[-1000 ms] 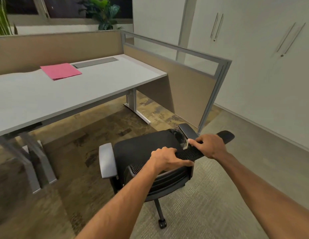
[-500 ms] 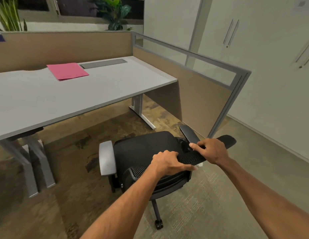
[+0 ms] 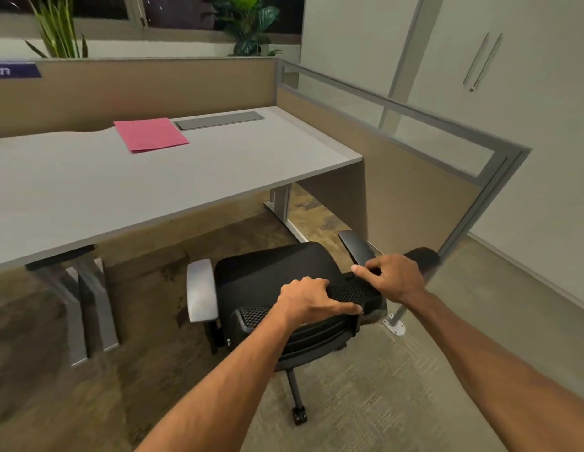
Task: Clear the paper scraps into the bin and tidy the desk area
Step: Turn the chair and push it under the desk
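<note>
The chair (image 3: 277, 275) has black mesh cloth on its back and a smooth grey plastic armrest (image 3: 202, 290). The table (image 3: 153, 184) is matt grey; the pink folder (image 3: 150, 134) looks like paper; the carpet (image 3: 365, 402) is rough.

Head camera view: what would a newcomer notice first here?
Both hands, left hand and right hand, grip the top of the black mesh office chair at centre. Behind it, a pink paper folder lies on the pale grey desk.

Dim, even indoor light — soft shadow under the desk (image 3: 173, 190), wide-angle bowing and slight blur at edges
</note>
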The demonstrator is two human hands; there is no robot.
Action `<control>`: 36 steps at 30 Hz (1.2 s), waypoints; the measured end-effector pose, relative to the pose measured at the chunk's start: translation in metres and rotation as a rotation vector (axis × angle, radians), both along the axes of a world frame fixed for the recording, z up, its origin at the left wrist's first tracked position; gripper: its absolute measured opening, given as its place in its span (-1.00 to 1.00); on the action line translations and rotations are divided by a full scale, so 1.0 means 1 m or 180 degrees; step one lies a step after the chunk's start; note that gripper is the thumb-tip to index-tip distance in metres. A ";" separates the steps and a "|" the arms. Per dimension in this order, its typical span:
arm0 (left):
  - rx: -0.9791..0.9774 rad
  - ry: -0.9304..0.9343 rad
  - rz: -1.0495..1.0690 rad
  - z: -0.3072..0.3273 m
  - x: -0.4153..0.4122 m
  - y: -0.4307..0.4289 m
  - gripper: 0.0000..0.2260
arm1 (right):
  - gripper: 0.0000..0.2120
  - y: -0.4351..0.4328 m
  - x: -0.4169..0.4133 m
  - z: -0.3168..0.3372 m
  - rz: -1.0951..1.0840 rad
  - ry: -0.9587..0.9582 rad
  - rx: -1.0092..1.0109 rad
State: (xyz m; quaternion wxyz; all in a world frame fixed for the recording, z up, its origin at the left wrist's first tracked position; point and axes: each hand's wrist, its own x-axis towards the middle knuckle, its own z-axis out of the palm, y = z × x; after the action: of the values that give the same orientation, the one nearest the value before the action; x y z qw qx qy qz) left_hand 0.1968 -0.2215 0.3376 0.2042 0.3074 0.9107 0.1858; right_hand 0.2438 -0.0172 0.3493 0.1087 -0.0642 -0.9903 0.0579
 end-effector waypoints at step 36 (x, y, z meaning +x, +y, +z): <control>-0.0565 0.0951 0.1878 0.016 -0.142 0.012 -0.13 | -0.50 0.020 -0.217 -0.001 0.0846 -0.0088 -0.0197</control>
State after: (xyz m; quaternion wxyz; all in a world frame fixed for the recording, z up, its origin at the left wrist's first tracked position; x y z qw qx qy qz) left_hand 0.0551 -0.2099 0.3541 0.0320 0.0355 0.9928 0.1098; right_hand 0.0267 0.0026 0.3480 0.0843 0.0635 -0.9892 0.1015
